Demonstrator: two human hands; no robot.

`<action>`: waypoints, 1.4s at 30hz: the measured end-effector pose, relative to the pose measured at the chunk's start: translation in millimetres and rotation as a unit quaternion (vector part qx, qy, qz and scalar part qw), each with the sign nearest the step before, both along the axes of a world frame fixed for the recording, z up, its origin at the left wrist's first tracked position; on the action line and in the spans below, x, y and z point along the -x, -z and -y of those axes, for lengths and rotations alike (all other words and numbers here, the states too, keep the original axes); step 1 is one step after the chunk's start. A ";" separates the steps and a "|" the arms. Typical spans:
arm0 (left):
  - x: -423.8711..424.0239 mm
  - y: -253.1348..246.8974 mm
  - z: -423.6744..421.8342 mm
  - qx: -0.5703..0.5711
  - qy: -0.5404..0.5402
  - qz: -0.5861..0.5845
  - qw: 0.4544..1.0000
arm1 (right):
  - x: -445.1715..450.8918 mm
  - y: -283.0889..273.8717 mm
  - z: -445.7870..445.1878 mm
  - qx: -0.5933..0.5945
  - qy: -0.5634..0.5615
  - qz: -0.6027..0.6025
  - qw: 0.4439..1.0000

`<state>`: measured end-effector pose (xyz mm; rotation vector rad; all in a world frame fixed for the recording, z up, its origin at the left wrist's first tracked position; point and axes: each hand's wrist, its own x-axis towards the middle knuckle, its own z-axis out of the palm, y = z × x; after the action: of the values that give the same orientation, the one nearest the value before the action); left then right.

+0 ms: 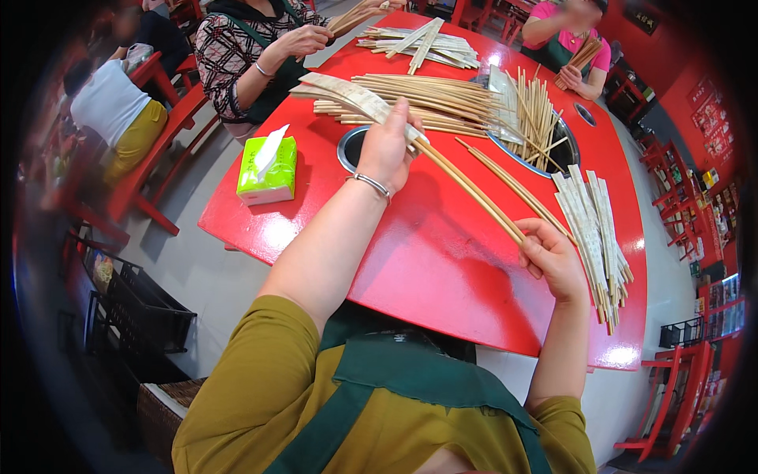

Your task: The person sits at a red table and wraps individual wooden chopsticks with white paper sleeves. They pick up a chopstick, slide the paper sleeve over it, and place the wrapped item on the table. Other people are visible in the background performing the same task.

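My left hand (pixel 386 148) is closed around a bunch of flat white paper chopstick sleeves (pixel 346 92), which fan out to the upper left. A pair of long wooden chopsticks (pixel 471 188) slants down to the right from the mouth of a sleeve; their upper ends are hidden by the paper and my hand. At their lower ends, the fingers and thumb of my right hand (pixel 551 258) pinch the pair. Beside that hand lies a pile of sleeved chopsticks (pixel 595 237), bare tips towards me. A few loose chopsticks (pixel 515 186) rest on the table just behind the held pair.
Stacked bare chopsticks (pixel 432 98) lie across the red table (pixel 426 278). More chopsticks (pixel 536 112) heap over a round metal-rimmed well (pixel 571 148). A green tissue pack (pixel 266 169) stands left. Sleeved chopsticks (pixel 423 44) lie at the far end. Two co-workers' hands (pixel 305 42) hold chopsticks across the table.
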<state>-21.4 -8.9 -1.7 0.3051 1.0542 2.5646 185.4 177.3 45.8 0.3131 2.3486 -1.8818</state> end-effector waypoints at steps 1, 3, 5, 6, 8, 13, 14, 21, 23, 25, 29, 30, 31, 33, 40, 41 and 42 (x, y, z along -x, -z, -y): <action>-4.0 3.1 -3.8 0.023 0.027 -0.009 0.999 | 0.0 0.9 -0.5 -0.033 0.042 0.003 0.999; -24.1 6.9 -16.5 0.058 0.079 -0.023 0.995 | 17.9 19.9 15.9 -0.055 0.062 -0.063 0.995; -47.4 9.7 -26.6 0.107 0.142 -0.028 0.984 | 34.6 27.9 41.9 0.021 0.072 -0.113 0.991; -50.0 10.1 -27.6 0.089 0.133 -0.033 0.987 | 36.6 26.5 43.5 0.005 0.075 -0.124 0.989; -35.6 5.0 -20.1 0.068 0.046 -0.011 0.997 | 33.6 17.0 37.6 -0.055 0.063 -0.114 0.990; -4.7 4.7 -11.6 -0.025 -0.035 0.051 0.998 | -6.4 11.6 -14.5 -0.038 0.124 -0.081 0.988; -10.4 11.4 -17.6 0.005 0.010 0.035 0.999 | -3.3 18.7 -13.6 -0.045 0.127 -0.103 0.986; -30.4 7.6 -23.6 0.085 0.041 -0.018 0.995 | 0.1 13.3 1.6 -0.048 0.130 -0.148 0.979; -15.2 7.7 -12.5 0.077 -0.002 -0.043 0.996 | -20.8 0.2 -36.4 -0.140 0.191 -0.139 0.962; -5.3 9.3 -3.2 0.085 -0.011 -0.035 0.996 | -49.5 -4.1 -82.8 -0.235 0.263 -0.120 0.928; -11.9 7.3 -9.0 0.101 -0.006 -0.046 0.994 | -57.9 0.8 -122.2 -0.593 0.289 -0.024 0.751; -12.6 8.1 -8.2 0.115 0.000 -0.048 0.992 | -40.7 8.6 -118.6 -0.558 0.243 -0.048 0.792; -12.8 8.4 -7.1 0.128 0.006 -0.052 0.990 | -19.3 16.5 -107.7 -0.519 0.198 -0.073 0.828; -13.2 8.8 -10.2 0.125 0.004 -0.047 0.991 | 19.7 35.8 -92.5 -0.636 0.057 -0.144 0.756; -3.6 10.9 -7.1 0.120 0.004 -0.031 0.992 | 80.0 31.0 -43.2 -0.687 -0.072 0.045 0.722; -1.6 11.5 -5.5 0.110 0.003 -0.027 0.994 | 77.6 28.3 -35.3 -0.676 -0.101 0.053 0.728; -0.3 12.8 -3.8 0.098 0.002 -0.022 0.995 | 75.5 33.5 -32.7 -0.673 -0.112 0.032 0.730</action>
<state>-21.2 -5.2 -14.5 0.3145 1.3071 2.4361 109.9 210.1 12.3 0.1430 2.9943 0.2348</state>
